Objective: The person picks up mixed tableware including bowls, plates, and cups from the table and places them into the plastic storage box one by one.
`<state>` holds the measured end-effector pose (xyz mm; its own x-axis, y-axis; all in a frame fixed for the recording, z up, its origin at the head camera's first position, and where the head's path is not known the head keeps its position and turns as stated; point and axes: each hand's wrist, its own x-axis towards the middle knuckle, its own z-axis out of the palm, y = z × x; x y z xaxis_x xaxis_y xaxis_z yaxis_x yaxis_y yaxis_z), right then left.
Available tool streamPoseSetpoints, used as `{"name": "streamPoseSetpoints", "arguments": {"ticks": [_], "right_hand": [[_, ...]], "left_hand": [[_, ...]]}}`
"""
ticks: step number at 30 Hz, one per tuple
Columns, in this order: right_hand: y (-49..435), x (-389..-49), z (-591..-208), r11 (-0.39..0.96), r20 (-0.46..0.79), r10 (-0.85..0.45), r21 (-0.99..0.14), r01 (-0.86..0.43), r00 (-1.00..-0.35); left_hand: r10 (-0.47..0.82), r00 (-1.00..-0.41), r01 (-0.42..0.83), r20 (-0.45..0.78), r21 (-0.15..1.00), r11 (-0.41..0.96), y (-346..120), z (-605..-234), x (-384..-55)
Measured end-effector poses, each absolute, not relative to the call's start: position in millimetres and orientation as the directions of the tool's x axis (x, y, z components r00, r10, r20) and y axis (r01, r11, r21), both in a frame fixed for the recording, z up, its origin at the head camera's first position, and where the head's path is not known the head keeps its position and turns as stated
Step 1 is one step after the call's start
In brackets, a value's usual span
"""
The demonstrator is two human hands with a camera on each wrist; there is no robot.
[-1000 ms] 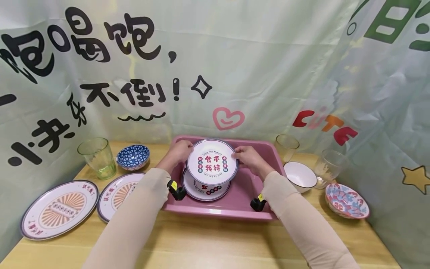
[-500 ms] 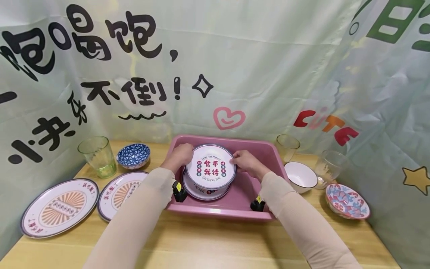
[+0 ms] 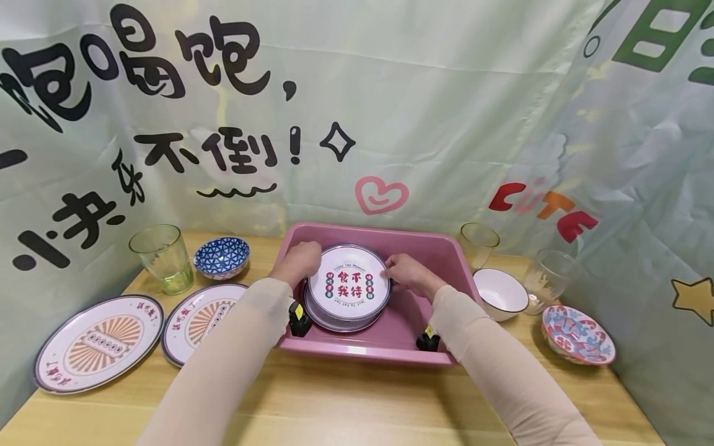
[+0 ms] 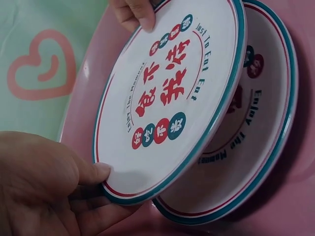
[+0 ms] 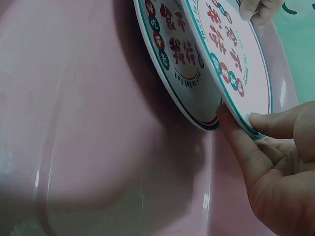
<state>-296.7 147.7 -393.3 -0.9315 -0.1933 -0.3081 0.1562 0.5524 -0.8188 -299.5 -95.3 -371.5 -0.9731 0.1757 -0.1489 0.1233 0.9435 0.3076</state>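
Both hands hold one round white plate (image 3: pixel 349 282) with red lettering and a blue-green rim over the pink basin (image 3: pixel 418 322). My left hand (image 3: pixel 299 262) pinches its left edge, thumb on the top face, as the left wrist view shows. On the opposite edge my right hand (image 3: pixel 411 272) pinches the rim between thumb and fingers. Below it a matching plate (image 4: pixel 266 128) lies in the basin's left part, mostly covered by the held one. A wedge of space shows between the two plates in both wrist views.
Left of the basin are two larger patterned plates (image 3: pixel 100 344), a green glass (image 3: pixel 162 260) and a blue bowl (image 3: pixel 221 258). On its right stand a white bowl (image 3: pixel 499 294), two clear glasses (image 3: pixel 549 279) and a red-and-blue patterned bowl (image 3: pixel 577 334). A printed cloth (image 3: pixel 446 124) hangs behind.
The held plate has come down toward the plate beneath, covering more of it. Both hands have lowered with it, keeping their hold on its edges.
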Motion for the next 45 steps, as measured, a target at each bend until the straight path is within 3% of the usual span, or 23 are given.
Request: {"name": "streamPoseSetpoints", "arguments": {"ticks": [24,45], "right_hand": [[147.4,-294.5,-398.5,0.549,-0.375,-0.263,-0.816,0.181,-0.889],[147.0,-293.4,-397.5,0.584,-0.363,-0.256,-0.796,0.156,-0.896]], "left_hand": [[0.152,-0.968,0.091,-0.198,0.288,0.953,-94.0,-375.1,-294.8],[0.154,-0.957,0.099,-0.244,0.224,0.97,-90.5,-378.5,-293.6]]}}
